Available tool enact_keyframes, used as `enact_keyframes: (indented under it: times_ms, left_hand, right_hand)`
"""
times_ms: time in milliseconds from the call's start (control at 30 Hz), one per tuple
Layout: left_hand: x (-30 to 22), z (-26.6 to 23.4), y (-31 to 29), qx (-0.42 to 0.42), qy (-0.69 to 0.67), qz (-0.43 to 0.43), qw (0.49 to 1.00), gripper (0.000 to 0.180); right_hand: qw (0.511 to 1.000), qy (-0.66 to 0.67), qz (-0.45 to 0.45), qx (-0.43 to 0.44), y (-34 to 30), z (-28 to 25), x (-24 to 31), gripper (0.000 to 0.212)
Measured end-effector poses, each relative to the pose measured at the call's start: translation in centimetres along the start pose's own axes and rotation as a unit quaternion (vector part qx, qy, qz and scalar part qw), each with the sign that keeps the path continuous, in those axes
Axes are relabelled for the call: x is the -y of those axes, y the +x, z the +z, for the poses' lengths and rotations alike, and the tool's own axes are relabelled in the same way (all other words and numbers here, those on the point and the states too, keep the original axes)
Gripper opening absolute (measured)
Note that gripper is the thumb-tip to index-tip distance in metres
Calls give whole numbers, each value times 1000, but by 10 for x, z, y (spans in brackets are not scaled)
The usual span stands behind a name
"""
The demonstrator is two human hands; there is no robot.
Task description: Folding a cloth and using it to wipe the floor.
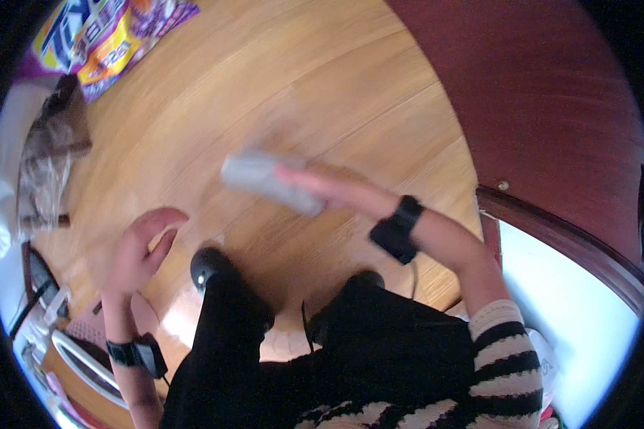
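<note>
My right hand [311, 184] is closed on a pale grey oblong thing [254, 171], held out over the wooden floor [322, 86] ahead of my feet. Motion smears both, so I cannot make out exactly what the grey thing is. Lower and to the left, my left hand [143, 247] hangs in the air with its fingers curved and the thumb apart. Nothing shows between them. Each wrist wears a black strapped device.
Bright purple and yellow plastic packages [114, 43] lie at the far left. Below them stands a brown piece with clear plastic [46, 171]. Dark red wooden furniture [537, 93] borders the right, by a white surface [558, 279]. My dark shoe [215, 268] rests on the floor.
</note>
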State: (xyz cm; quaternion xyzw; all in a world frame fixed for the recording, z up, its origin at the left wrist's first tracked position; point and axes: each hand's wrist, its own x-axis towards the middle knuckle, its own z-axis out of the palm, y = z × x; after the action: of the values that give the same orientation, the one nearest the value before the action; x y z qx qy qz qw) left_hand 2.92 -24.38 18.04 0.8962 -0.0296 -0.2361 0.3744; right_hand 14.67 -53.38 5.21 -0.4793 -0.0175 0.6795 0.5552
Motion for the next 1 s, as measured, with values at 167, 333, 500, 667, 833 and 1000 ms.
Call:
enact_keyframes:
  times_ms: [167, 333, 500, 667, 833, 1000]
  left_hand:
    - [1, 17, -8, 77, -75, -16, 994, 13]
    - [3, 40, 9, 253, -59, -75, 963, 19]
    - [35, 105, 20, 560, 81, -117, 816, 17]
    - [84, 157, -14, 630, -18, -213, 747, 24]
    - [74, 148, -8, 618, 41, -102, 778, 14]
    - [109, 217, -25, 598, 112, -121, 784, 14]
  right_hand:
    - [908, 362, -209, 14, -49, -20, 4, 61]
    - [878, 407, -251, -20, -118, -17, 17, 55]
    - [865, 415, -260, -109, -150, -29, -8, 51]
    - [827, 282, -294, -386, -192, -6, 7, 52]
    - [743, 274, -281, -542, -244, 1, 12, 52]
    - [710, 254, -254, -606, -294, 25, 24, 51]
